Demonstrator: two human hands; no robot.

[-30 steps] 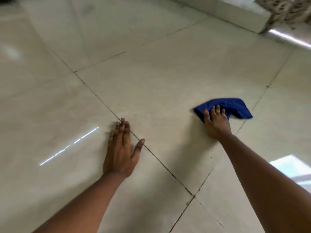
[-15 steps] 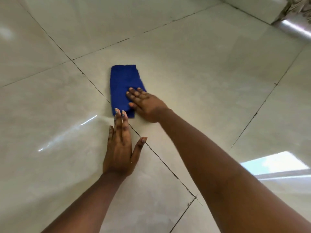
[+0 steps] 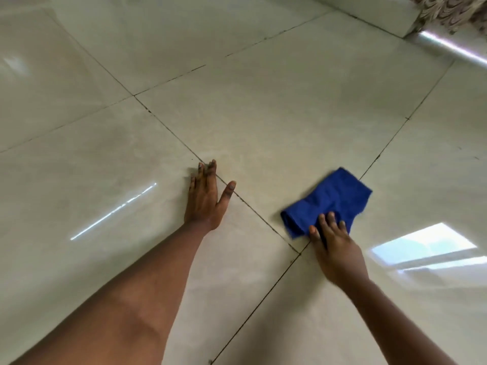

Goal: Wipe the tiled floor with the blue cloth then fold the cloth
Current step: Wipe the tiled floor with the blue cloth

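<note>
The step in hand looks to be the wiping itself, with folding not yet begun. The blue cloth (image 3: 328, 200) lies bunched on the tiled floor (image 3: 276, 106), right of centre and fairly near, just beside a dark grout line (image 3: 253, 210) and close to the corner where four tiles meet. The right hand (image 3: 336, 248) presses down on the cloth's near edge; its fingers (image 3: 322, 222) are spread and flat on the fabric, neither curled nor pinching it, so the cloth is pinned by pressure, not gripped. The left hand (image 3: 204, 198) rests palm down on a tile to the left, well apart from the cloth, fingers extended and released, thumb angled out across the grout line; it seems to serve as a prop for the body. To wipe well from here, it would help to slide the palm further onto the cloth, since only the near strip is under the hand and the far part could trail, roll or ride up. Even, steady pressure and overlapping strokes across the glossy tile should avoid streaks, which the bright window reflection (image 3: 421, 246) at the near right may help reveal. The grout joints probably hold dirt and deserve a pass along their length. Keeping the weight on the left hand should leave the wiping arm free to sweep.
</note>
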